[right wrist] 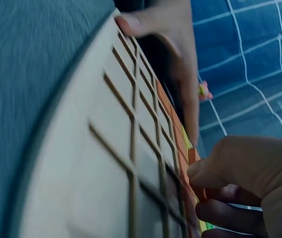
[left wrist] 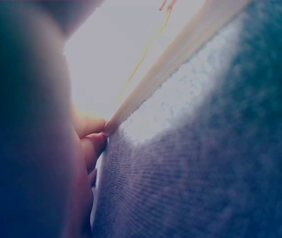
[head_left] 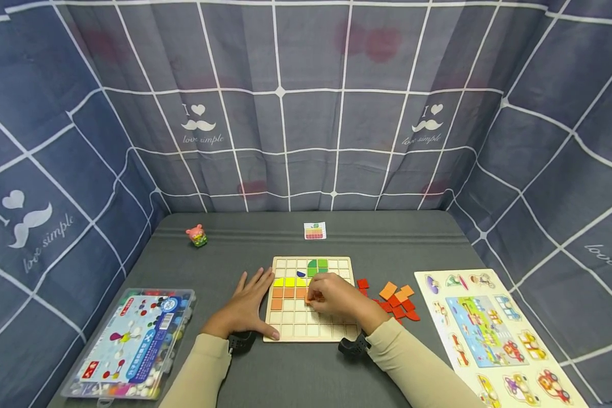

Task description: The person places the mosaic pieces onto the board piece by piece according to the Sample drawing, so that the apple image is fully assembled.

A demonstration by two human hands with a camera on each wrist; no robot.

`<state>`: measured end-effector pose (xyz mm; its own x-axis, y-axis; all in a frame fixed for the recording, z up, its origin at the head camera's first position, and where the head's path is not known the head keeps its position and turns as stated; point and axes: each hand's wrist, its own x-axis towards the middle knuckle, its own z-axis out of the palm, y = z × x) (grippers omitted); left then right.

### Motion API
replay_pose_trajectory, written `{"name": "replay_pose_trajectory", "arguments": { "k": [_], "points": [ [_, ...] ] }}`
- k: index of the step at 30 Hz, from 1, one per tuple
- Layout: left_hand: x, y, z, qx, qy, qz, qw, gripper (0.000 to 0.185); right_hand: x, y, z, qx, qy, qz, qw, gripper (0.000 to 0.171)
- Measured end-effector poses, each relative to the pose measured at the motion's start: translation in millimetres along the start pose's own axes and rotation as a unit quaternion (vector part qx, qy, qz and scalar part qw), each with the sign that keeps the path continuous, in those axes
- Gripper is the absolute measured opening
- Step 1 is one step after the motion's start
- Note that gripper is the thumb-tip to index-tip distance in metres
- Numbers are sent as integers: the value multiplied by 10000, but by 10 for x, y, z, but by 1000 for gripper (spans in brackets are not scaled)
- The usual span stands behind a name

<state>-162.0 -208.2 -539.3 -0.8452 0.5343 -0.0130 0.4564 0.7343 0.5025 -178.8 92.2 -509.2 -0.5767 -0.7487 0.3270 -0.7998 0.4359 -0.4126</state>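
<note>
We see the left hand (head_left: 248, 306) flat, fingers spread, pressing the left edge of the wooden grid board (head_left: 336, 330), which sits mid-table near the front edge. Right hand (head_left: 336, 298) is over the board's middle, thumb and fingers pinching an orange tile (right wrist: 191, 157) in the orange row, below the yellow row. Loose red and orange tiles (head_left: 395, 300) lie just right of the board. Vehicle peg puzzle (head_left: 494, 334) at the right edge, bead box (head_left: 132, 343) at the front-left corner, pink toy (head_left: 197, 235) and pattern card (head_left: 314, 230) toward the back edge.

Grey table (head_left: 306, 374), grid board (head_left: 312, 334), bead box (head_left: 132, 345), loose tiles (head_left: 395, 300)
</note>
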Motion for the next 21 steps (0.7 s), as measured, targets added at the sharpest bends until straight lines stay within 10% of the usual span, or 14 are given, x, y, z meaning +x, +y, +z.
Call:
{"name": "replay_pose_trajectory", "arguments": {
  "k": [21],
  "points": [
    [-14,2,-14,10,57,195,9998,152,303,-267,370,-690,81,-75,9976,12]
  ]
}}
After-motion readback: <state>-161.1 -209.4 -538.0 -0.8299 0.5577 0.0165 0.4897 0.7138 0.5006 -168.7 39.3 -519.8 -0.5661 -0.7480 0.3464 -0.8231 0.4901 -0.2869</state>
